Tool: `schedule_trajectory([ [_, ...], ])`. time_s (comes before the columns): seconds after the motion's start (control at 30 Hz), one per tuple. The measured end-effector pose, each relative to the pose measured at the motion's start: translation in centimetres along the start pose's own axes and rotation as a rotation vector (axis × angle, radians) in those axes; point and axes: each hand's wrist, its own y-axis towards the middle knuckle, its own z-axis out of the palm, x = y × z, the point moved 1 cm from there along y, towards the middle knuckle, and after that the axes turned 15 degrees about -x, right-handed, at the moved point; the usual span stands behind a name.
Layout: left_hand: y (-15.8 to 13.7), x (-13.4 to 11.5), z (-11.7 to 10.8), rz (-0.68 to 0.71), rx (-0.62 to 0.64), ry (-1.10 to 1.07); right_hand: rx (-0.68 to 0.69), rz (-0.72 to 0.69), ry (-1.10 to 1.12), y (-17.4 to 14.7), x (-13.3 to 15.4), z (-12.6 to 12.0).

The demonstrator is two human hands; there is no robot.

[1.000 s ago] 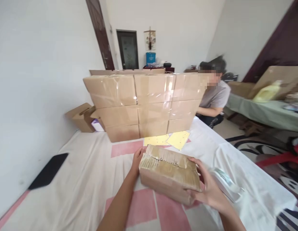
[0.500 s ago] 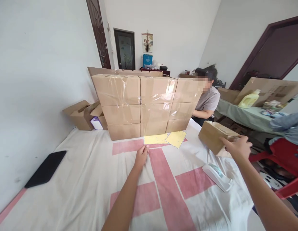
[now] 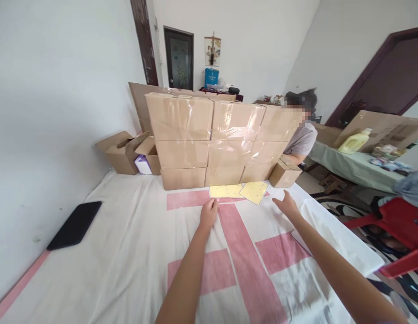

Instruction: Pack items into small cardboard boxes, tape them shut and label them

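My left hand (image 3: 209, 213) rests on the bedsheet with its fingers curled together, by the lower edge of a yellow sheet (image 3: 225, 191). Whatever it may hold cannot be made out. A second yellow piece (image 3: 254, 192) overlaps that sheet on the right. My right hand (image 3: 286, 205) hangs open, thumb and fingers apart, just in front of a small cardboard box (image 3: 284, 174) and not touching it. That box stands at the right end of a wall of taped cardboard boxes (image 3: 229, 155), stacked in three rows.
Behind the stack's right end is another person (image 3: 301, 137). Open cartons (image 3: 119, 155) and a purple-white box (image 3: 143, 165) sit at the left. A black flat pad (image 3: 74, 225) lies on the pink-and-white sheet (image 3: 128, 243). A red chair (image 3: 401, 225) stands right of the bed.
My right hand has set the small box down against the stack's right end and let go of it. My left hand stays by the yellow sheet. The white tape dispenser no longer shows.
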Motion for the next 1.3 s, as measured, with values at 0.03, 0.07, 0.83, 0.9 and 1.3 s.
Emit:
schedule_trajectory([
  [0.03, 0.0, 0.0, 0.0, 0.009, -0.012, -0.01, 0.047, -0.034, 0.013, -1.4, 0.9, 0.5],
  [0.07, 0.0, -0.1, 0.1, 0.018, -0.026, -0.021, 0.102, -0.076, 0.034, -2.7, 2.0, 1.0],
  [0.83, 27.9, 5.0, -33.9, 0.131, -0.813, 0.397, 0.36, -0.404, 0.745, -17.4, 56.2, 26.5],
  [0.9, 30.2, 7.0, -33.7, 0.185, -0.784, 0.38, 0.243, -0.372, 0.813, -17.6, 57.1, 29.4],
  [1.3, 31.4, 5.9, -35.4, 0.031, -0.779, 0.36, 0.16, -0.241, 1.091, -16.4, 57.9, 36.7],
])
